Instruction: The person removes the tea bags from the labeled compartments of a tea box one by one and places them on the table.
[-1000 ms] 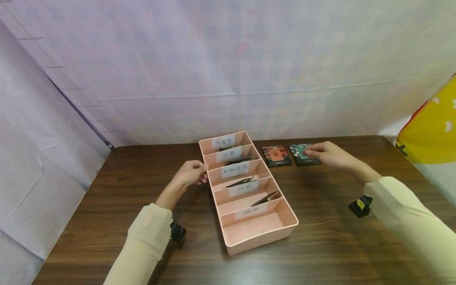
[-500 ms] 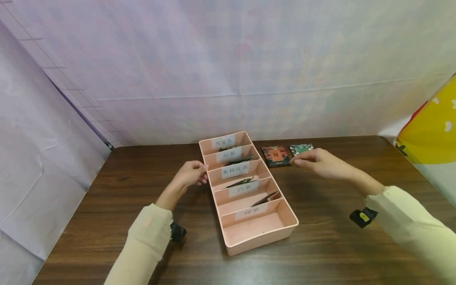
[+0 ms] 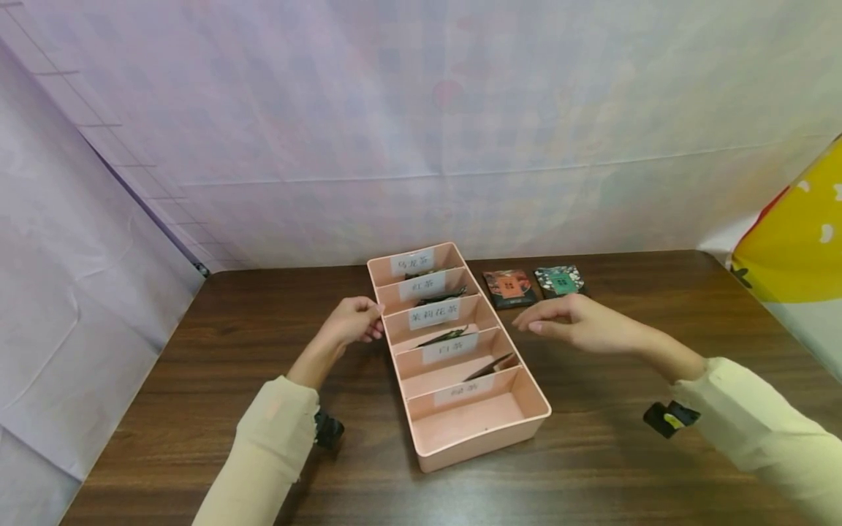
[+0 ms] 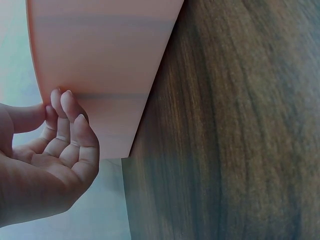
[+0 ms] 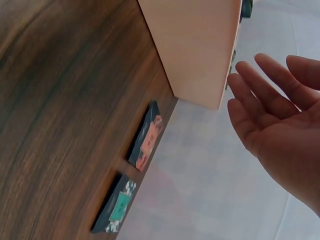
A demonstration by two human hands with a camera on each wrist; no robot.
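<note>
A pink divided box [image 3: 483, 436] stands on the table in the head view, with paper labels in Chinese on its dividers. Thumb and forefinger of my left hand [image 3: 353, 319] pinch its left rim; the other fingers lie loosely bent by its outer wall, as the left wrist view [image 4: 57, 165] shows. Dark tea sachets [image 3: 442, 336] stand in the farther compartments. My right hand [image 3: 585, 321] hovers right of the box, fingers loosely bent and apart, holding nothing. Beyond it lie a red tea sachet [image 3: 509, 287] and a green tea sachet [image 3: 559, 280], side by side.
The dark wooden table [image 3: 263, 431] reaches back to a pale patterned cloth [image 3: 316, 131]. A white cloth [image 3: 59, 314] hangs at the left, and a yellow printed cloth [image 3: 802, 234] at the right. Small black cameras [image 3: 669, 418] sit on both wrists.
My right hand has drawn away from the green sachet, toward the box and nearer to me, its fingers spreading. That sachet is uncovered again. The left hand and box have stayed put.
</note>
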